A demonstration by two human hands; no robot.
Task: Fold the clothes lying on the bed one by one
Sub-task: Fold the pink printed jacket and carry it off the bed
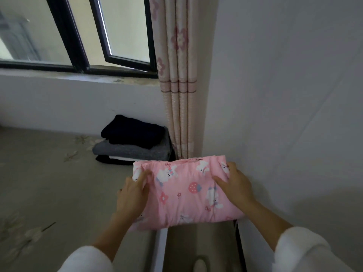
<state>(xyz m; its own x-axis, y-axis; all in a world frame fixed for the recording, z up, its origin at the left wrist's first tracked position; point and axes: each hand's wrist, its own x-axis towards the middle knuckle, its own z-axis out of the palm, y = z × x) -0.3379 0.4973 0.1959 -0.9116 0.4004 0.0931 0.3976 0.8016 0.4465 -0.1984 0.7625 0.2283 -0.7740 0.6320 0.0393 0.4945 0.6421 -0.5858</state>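
A folded pink padded garment [186, 191] printed with white bunnies and strawberries is held up over the bed's right edge. My left hand [133, 195] grips its left end, thumb on top and fingers underneath. My right hand [233, 183] grips its right end the same way. Beyond it, on the grey bed [49, 183] in the corner, sits a pile of folded clothes [133, 142]: a dark navy piece on top, a grey one under it, white and black pieces at the bottom.
A pink flowered curtain [178, 85] hangs in the corner behind the pile. The window [78, 36] stands ajar above a white sill. A white wall [284, 114] runs along the right. A narrow floor gap with a slipper [199, 265] lies between bed and wall.
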